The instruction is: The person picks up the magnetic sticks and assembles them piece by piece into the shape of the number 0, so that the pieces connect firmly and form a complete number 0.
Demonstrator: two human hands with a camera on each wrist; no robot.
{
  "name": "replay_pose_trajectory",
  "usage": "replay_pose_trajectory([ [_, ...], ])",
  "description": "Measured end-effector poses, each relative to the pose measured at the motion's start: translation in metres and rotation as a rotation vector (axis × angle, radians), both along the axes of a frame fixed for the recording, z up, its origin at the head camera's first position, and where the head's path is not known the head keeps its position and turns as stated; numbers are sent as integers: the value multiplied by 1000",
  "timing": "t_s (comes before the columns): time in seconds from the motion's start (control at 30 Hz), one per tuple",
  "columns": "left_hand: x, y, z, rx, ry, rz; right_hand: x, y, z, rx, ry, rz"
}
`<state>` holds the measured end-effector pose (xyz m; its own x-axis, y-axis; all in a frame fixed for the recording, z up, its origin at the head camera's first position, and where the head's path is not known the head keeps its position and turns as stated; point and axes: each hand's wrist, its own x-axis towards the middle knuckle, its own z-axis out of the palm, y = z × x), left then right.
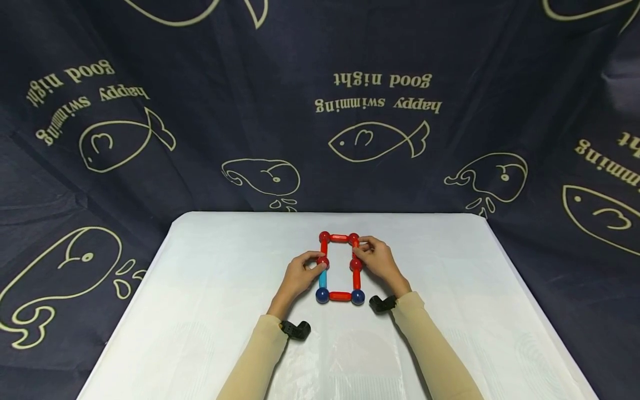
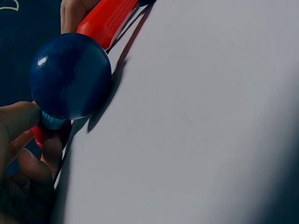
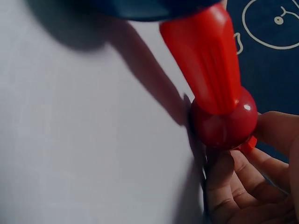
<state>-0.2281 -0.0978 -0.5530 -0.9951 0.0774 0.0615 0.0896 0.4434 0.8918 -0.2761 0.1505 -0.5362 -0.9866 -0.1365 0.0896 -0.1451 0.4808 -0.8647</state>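
Note:
A closed rectangle of rods and balls lies on the white table. Its far end is a red rod [image 1: 339,238] between two red balls; its near end is another red rod [image 1: 340,296] between two blue balls. My left hand [image 1: 300,273] pinches the red ball [image 1: 323,263] midway along the left side, where a light-blue rod [image 1: 322,278] meets it. On the right side, my right hand [image 1: 378,260] pinches the upper red rod, just beyond the middle red ball [image 3: 224,123]. A blue ball [image 2: 70,77] covers part of the left fingers' hold in the left wrist view.
The white table [image 1: 200,311] extends around the rectangle on all sides. A dark cloth [image 1: 310,133] printed with fish and whales hangs behind its far edge. Each wrist carries a black camera [image 1: 296,330], close above the tabletop.

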Motion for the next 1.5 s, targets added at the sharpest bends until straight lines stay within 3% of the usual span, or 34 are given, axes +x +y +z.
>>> replay_pose_trajectory([
  [0.5, -1, 0, -3, 8, -9, 5, 0, 0, -3, 54, 16, -15],
  [0.8, -1, -1, -2, 10, 3, -2, 1, 1, -4, 33, -9, -10],
  [1.0, -1, -2, -3, 25, 2, -14, 9, 1, -2, 29, -16, 13],
  [1.27, 1, -4, -4, 112, -19, -42, 29, 0, 5, 9, -87, 22],
  [1.5, 0, -5, -5, 109, -21, -46, 29, -4, 3, 3, -80, -21],
])
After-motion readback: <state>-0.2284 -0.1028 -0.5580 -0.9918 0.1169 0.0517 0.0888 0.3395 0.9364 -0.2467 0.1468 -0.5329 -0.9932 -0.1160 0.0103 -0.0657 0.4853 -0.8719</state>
